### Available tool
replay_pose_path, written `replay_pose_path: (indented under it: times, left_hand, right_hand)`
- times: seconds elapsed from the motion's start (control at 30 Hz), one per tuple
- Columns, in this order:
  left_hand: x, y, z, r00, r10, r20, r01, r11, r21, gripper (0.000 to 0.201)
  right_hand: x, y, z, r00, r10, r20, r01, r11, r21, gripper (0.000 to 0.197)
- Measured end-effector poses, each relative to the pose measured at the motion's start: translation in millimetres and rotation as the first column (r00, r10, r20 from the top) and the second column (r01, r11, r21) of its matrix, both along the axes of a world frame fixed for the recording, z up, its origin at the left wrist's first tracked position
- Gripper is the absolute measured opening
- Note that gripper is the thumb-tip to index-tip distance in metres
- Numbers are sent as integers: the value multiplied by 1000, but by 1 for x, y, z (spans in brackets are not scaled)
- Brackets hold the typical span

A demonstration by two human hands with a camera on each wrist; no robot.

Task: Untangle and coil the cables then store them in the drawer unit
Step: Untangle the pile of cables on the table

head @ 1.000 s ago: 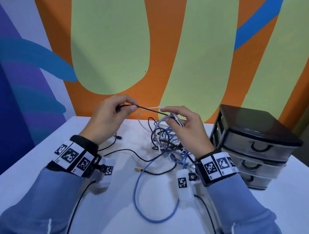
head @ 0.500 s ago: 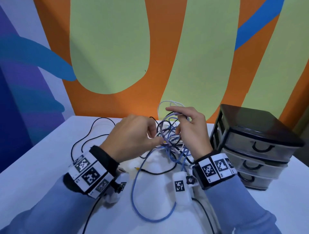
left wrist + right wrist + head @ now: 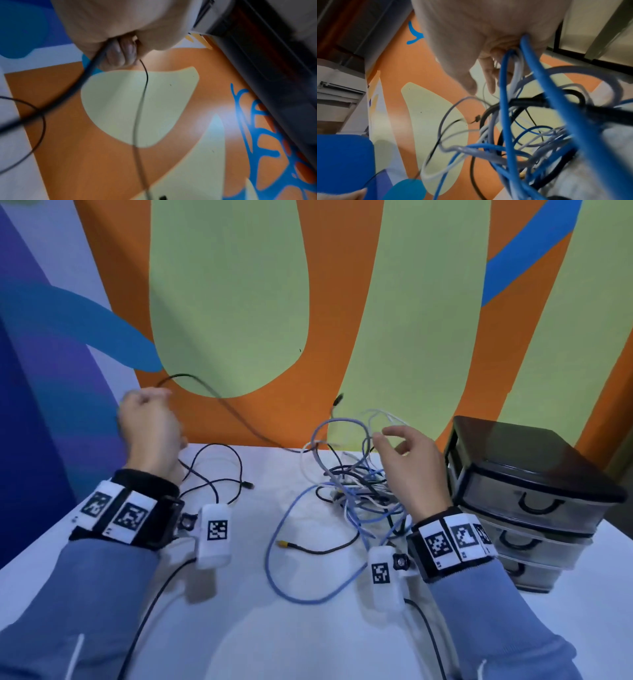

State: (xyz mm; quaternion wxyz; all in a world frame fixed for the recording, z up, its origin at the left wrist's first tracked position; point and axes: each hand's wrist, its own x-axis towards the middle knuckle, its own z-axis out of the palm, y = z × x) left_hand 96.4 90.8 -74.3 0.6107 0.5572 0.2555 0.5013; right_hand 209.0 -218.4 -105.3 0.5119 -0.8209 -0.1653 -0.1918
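Note:
My left hand (image 3: 147,405) is raised at the left and blurred. In the left wrist view its curled fingers (image 3: 120,54) grip a thin black cable (image 3: 233,412). That cable arcs rightward to the tangle, and a plug end (image 3: 339,399) hangs in the air above it. The tangle (image 3: 356,491) of blue, white and black cables lies beside the drawer unit (image 3: 534,474). My right hand (image 3: 394,440) is over the tangle, thumb and forefinger stretched out. In the right wrist view its other fingers (image 3: 501,46) look curled round blue and white strands.
More black cable (image 3: 219,474) loops on the white table (image 3: 308,628) below my left hand. A long blue loop (image 3: 274,559) and a yellow-tipped black lead (image 3: 284,544) trail toward me. The drawers are shut. A painted wall stands behind the table.
My left hand has swung from the tangle up and to the left, drawing the black cable out with it. My right hand has stayed over the tangle and loosened its pinch.

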Motion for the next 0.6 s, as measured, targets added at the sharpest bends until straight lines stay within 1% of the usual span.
replay_pose_path:
  times: [0.07, 0.1, 0.17, 0.2, 0.23, 0.27, 0.33, 0.37, 0.4, 0.47, 0.5, 0.53, 0.57, 0.6]
  left_hand:
    - [-3, 17, -1, 996, 89, 6, -89, 996, -18, 19]
    - [-3, 23, -2, 995, 95, -12, -95, 995, -6, 16]
    - [-2, 29, -5, 995, 89, -43, -88, 996, 35, 16]
    - [-1, 31, -6, 995, 98, -21, -97, 995, 34, 17]
    - [-1, 31, -4, 993, 116, 33, -116, 993, 7, 17]
    - [0, 34, -3, 984, 142, 110, -137, 989, -52, 16]
    - [-4, 44, -2, 939, 227, 259, -182, 966, -186, 14]
    - [-7, 49, -1, 911, 279, 303, -212, 948, -235, 8]
    - [-9, 56, -4, 892, 316, 324, -235, 935, -264, 4]
    - [-15, 60, -7, 873, 370, 318, -283, 915, -289, 11]
    - [-16, 56, -5, 883, 358, 303, -282, 922, -267, 8]
    - [-15, 54, -2, 914, 306, 265, -252, 943, -218, 6]
    - [-13, 48, 2, 953, 224, 203, -193, 968, -162, 12]
    - [-10, 43, 4, 987, 118, 106, -109, 990, -86, 17]
  right_hand:
    - [4, -4, -2, 999, -37, 26, 38, 996, -78, 21]
    - [7, -5, -4, 999, -47, 22, 49, 994, -103, 21]
    - [12, -6, -8, 997, -77, 8, 78, 986, -147, 23]
    - [15, -5, -11, 995, -97, 4, 96, 981, -171, 24]
    - [16, -5, -12, 993, -116, -10, 112, 975, -194, 25]
    - [17, -5, -13, 991, -129, -30, 120, 969, -215, 27]
    - [17, -5, -14, 984, -160, -83, 133, 957, -259, 37]
    - [16, -5, -12, 978, -174, -114, 135, 950, -283, 43]
    - [14, -4, -11, 973, -178, -148, 127, 945, -303, 47]
    - [9, -3, -7, 962, -165, -220, 84, 939, -334, 50]
    - [6, -2, -5, 959, -155, -237, 67, 937, -342, 47]
    - [3, -1, -4, 960, -148, -237, 58, 936, -346, 43]
    - [0, 0, -3, 964, -146, -223, 60, 934, -352, 38]
    - [-2, 1, -2, 970, -153, -188, 74, 927, -369, 34]
